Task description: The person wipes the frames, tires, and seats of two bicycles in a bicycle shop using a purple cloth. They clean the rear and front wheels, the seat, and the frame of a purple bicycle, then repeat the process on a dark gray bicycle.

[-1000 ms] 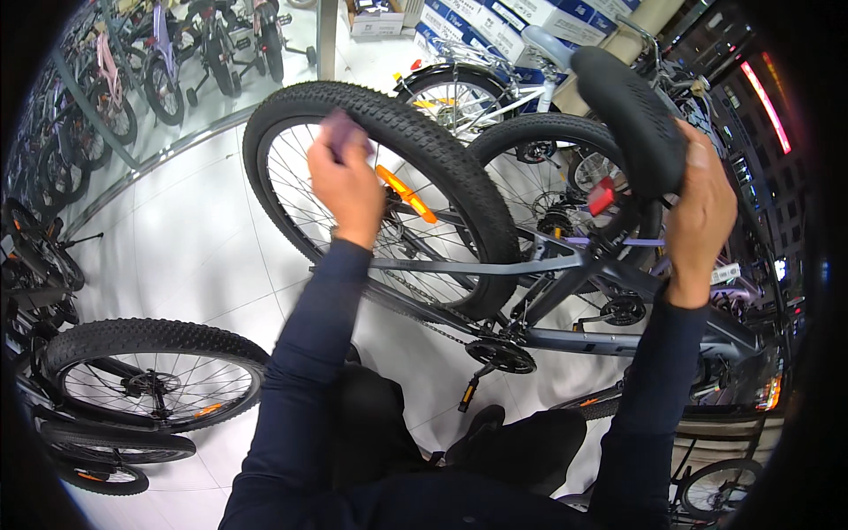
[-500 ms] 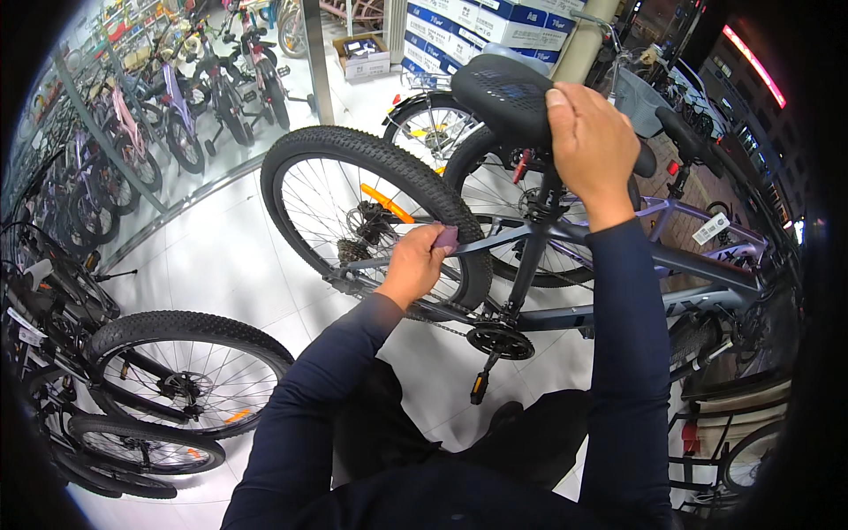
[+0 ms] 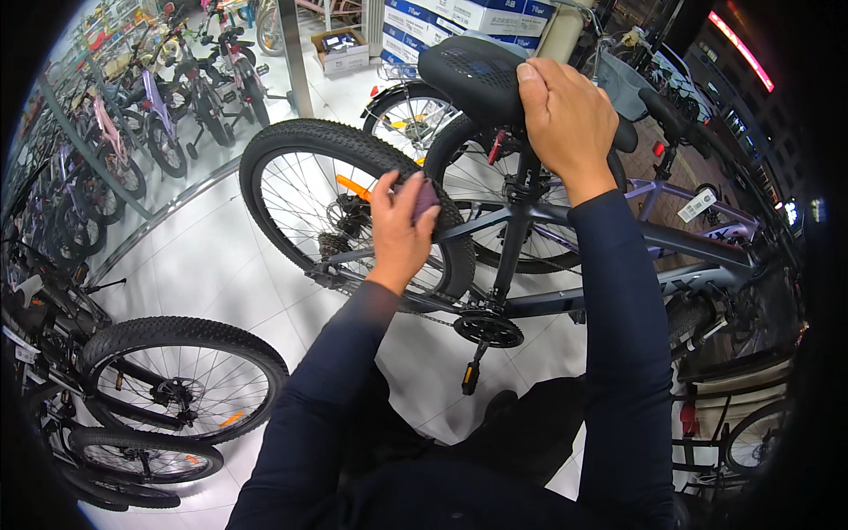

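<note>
A dark grey mountain bike [image 3: 618, 305] stands in front of me, its rear wheel [image 3: 265, 199] to the left. My right hand [image 3: 570, 119] is closed over the nose end of its black saddle [image 3: 473, 75]. In my left hand [image 3: 399, 225] is a purple cloth [image 3: 425, 201], gripped between thumb and fingers. That hand is beside the rear tyre, near the frame's seat stay [image 3: 477, 223]. An orange reflector [image 3: 353, 187] sits on the spokes just left of it. Below the frame are the chainring [image 3: 488, 329] and a pedal [image 3: 470, 378].
More bikes lean at the lower left, the nearest showing its front wheel [image 3: 185, 378]. Small children's bikes [image 3: 208, 106] line the far left behind a glass panel. A purple bike [image 3: 649, 190] stands just beyond the grey one. Boxes [image 3: 468, 22] are stacked at the back.
My left hand has moved up with the cloth, off the seat stay toward the rear tyre. My right hand stays on the saddle; the whole view has shifted slightly.
</note>
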### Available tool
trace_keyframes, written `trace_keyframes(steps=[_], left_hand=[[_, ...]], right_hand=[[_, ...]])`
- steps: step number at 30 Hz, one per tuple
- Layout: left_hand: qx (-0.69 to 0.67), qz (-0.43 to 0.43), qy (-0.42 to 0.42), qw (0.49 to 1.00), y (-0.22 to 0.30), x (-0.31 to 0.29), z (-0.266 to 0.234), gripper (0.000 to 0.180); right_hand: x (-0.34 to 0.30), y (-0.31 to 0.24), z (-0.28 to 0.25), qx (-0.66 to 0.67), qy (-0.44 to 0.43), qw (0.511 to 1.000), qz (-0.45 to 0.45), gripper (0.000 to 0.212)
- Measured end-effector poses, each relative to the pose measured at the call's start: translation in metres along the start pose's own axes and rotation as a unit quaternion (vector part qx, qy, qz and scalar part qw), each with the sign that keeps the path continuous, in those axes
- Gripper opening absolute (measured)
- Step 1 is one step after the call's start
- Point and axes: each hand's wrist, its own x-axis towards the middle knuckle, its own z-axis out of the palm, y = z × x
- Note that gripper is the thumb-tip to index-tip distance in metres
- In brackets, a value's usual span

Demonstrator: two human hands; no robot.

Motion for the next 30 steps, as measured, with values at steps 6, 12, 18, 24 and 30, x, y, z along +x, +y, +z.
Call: trace_keyframes(steps=[6,12,18,24,30], left_hand=[[0.079,0.048,-0.021,0.995,-0.02,0.039,0.016,0.027],[0.06,-0.151,0.098,0.982,-0.129,0.131,-0.043,0.026],[0.161,-0.114,0.016,0.98,-0.177,0.168,-0.092,0.03],[0.207,-0.038,-0.083,0.974,-0.15,0.186,-0.063,0.02],[0.033,0.272,-0.239,0.932,-0.058,0.114,-0.018,0.009]], right_hand=[[0.003,0.007,0.005,0.007,0.001,1.0,0.01,0.035],[0.001,0.007,0.008,-0.008,-0.004,1.0,0.008,0.036],[0.0,-0.003,0.005,0.004,0.024,1.0,-0.001,0.035],[-0.001,-0.006,-0.001,-0.011,-0.038,0.999,0.022,0.036],[0.0,-0.008,0.004,-0.001,-0.002,1.0,0.02,0.032]])
